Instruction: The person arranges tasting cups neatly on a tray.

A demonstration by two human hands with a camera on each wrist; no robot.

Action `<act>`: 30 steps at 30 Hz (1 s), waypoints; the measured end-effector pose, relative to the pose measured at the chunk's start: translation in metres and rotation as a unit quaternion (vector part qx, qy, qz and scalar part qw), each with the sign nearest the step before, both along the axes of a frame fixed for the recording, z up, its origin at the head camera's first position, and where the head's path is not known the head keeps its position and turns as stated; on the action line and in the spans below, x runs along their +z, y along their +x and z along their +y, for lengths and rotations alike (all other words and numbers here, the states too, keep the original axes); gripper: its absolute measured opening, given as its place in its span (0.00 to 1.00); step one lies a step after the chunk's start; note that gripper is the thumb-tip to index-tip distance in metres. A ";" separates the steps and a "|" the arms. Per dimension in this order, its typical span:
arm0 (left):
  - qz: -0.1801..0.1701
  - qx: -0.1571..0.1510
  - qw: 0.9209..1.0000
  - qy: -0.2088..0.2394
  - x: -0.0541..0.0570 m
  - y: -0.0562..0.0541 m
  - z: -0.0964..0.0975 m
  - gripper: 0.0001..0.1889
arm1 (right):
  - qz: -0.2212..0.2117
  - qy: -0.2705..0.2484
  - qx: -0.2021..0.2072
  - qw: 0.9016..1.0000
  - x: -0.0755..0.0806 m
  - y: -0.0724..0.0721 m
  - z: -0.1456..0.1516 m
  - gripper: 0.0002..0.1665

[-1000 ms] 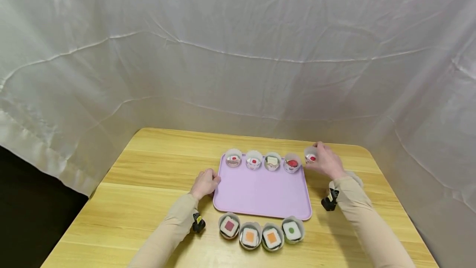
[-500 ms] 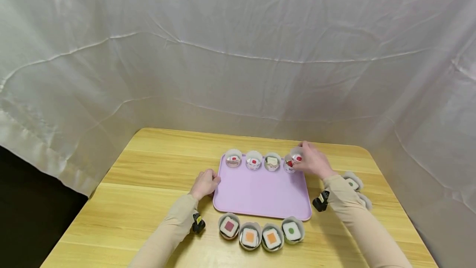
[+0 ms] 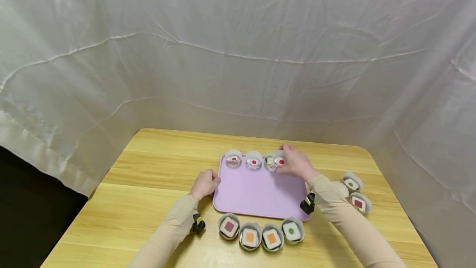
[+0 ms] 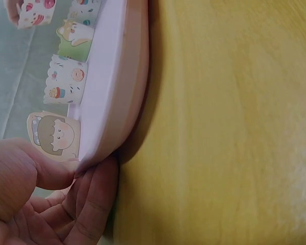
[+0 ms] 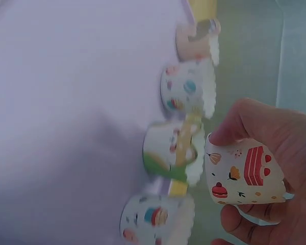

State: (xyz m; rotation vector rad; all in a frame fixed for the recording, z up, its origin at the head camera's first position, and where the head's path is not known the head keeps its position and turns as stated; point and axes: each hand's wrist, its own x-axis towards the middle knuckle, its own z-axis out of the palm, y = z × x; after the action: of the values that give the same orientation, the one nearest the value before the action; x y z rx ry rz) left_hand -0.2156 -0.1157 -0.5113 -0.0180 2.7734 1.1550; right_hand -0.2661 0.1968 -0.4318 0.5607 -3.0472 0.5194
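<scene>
My left hand [image 3: 204, 183] grips the left edge of the lilac tray [image 3: 256, 195]; in the left wrist view the thumb is on the rim and the fingers lie below it. My right hand [image 3: 296, 163] holds a white paper baking cup [image 5: 244, 173] printed with cake slices, raised over the tray's back row. A red spot shows inside it. In that row stand a peach cup [image 3: 233, 159], a white patterned cup [image 3: 253, 161] and a green-and-white cup [image 5: 171, 150], partly behind the held one. Another patterned cup [image 5: 155, 219] is hidden by my right hand in the head view.
Several paper cups with square white pieces, such as an orange-centred one [image 3: 250, 237], stand before the tray's front edge. Right of the tray are a green-centred cup [image 3: 351, 182] and a red-centred cup [image 3: 359, 203], partly beside my sleeve. A pale curtain [image 3: 238, 73] surrounds the wooden table [image 3: 160, 164].
My right hand has carried the paper cup leftward from beyond the tray's right back corner to above the third cup in the row. The left hand stays on the tray edge.
</scene>
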 end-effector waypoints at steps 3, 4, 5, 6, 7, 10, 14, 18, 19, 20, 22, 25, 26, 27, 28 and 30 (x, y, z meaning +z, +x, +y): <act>0.000 0.000 1.000 -0.001 0.000 0.000 0.000 0.08 | -0.007 0.000 0.007 1.000 0.001 0.004 -0.011 0.42; 0.000 0.000 1.000 -0.002 0.000 0.000 0.000 0.08 | -0.008 0.002 0.011 1.000 0.002 0.005 -0.014 0.42; 0.000 -0.001 1.000 -0.002 0.000 0.000 0.001 0.08 | -0.009 0.006 0.010 1.000 0.002 0.006 -0.018 0.42; 0.001 -0.001 1.000 -0.003 0.000 0.000 0.001 0.09 | -0.009 0.013 0.009 1.000 0.003 0.007 -0.021 0.42; 0.001 -0.001 1.000 -0.003 0.000 0.000 0.001 0.09 | -0.008 0.020 0.009 1.000 0.003 0.008 -0.024 0.41; 0.002 -0.001 1.000 -0.005 -0.001 -0.001 0.001 0.09 | -0.011 0.026 0.013 1.000 0.004 0.011 -0.032 0.41; 0.000 0.000 1.000 -0.004 -0.001 -0.002 0.001 0.09 | -0.018 0.010 0.026 0.999 0.001 0.012 -0.044 0.42; 0.000 0.002 1.000 -0.002 -0.001 -0.002 0.002 0.09 | -0.018 0.009 0.031 0.999 0.000 0.013 -0.055 0.42; 0.001 0.002 1.000 -0.002 -0.001 -0.002 0.002 0.09 | -0.018 0.012 0.032 0.999 0.000 0.013 -0.058 0.42; 0.001 0.003 1.000 -0.001 -0.001 -0.002 0.002 0.08 | -0.019 0.012 0.033 0.999 -0.001 0.013 -0.061 0.41; 0.001 0.003 1.000 0.002 -0.001 -0.002 0.002 0.08 | -0.022 0.013 0.036 0.999 -0.001 0.014 -0.067 0.41; -0.001 0.004 1.000 0.007 0.000 -0.001 0.002 0.09 | -0.027 0.016 0.042 0.999 -0.001 0.016 -0.076 0.41; -0.002 0.004 1.000 0.008 0.000 -0.001 0.002 0.09 | -0.029 0.015 0.043 0.999 -0.001 0.016 -0.079 0.41; -0.003 0.004 1.000 0.009 0.000 -0.001 0.002 0.09 | -0.032 0.013 0.044 0.998 -0.002 0.017 -0.082 0.41; -0.003 0.004 1.000 0.009 0.000 0.000 0.002 0.09 | -0.036 0.011 0.045 0.998 -0.002 0.017 -0.084 0.41; -0.002 0.004 1.000 0.008 0.000 0.000 0.003 0.09 | -0.043 0.006 0.046 0.998 -0.004 0.018 -0.089 0.41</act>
State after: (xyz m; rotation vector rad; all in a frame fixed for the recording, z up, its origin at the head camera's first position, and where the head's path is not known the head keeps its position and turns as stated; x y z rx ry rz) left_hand -0.2158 -0.1132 -0.5112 -0.0293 2.7632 1.1771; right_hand -0.2482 0.1079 -0.4353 0.7009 -3.1186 0.5425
